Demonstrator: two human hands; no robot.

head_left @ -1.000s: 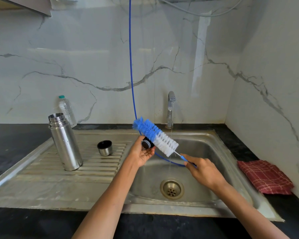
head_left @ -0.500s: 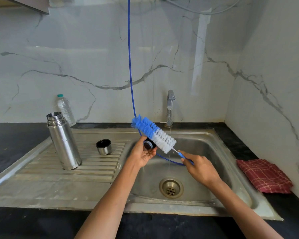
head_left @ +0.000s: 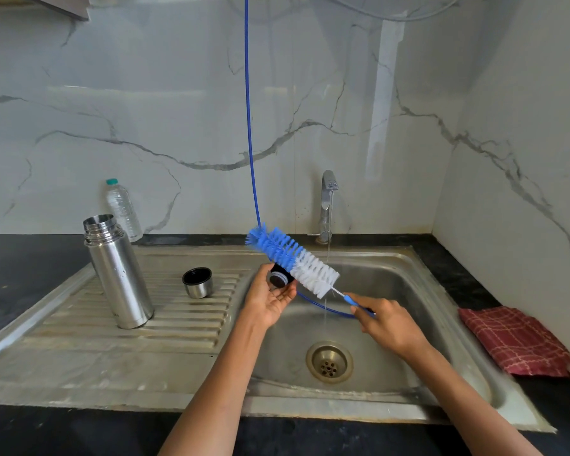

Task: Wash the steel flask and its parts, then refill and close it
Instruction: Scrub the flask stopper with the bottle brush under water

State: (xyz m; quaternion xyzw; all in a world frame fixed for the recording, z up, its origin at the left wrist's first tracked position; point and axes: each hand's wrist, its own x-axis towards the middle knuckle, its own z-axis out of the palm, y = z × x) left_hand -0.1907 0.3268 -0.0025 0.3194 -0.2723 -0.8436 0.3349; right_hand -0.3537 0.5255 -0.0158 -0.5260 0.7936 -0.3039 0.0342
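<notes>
Two hands over sink (head_left: 441, 274): our left hand (head_left: 270, 299) pinches stopper (head_left: 279, 278); right hand (head_left: 387, 319) grips bottle brush (head_left: 293, 261), long axis slanting up-left, bristles touching stopper.

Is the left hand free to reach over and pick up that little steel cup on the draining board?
Probably not yet. The path to the steel cup looks clear, but the left hand holds the black stopper, which the brush is scrubbing.
</notes>
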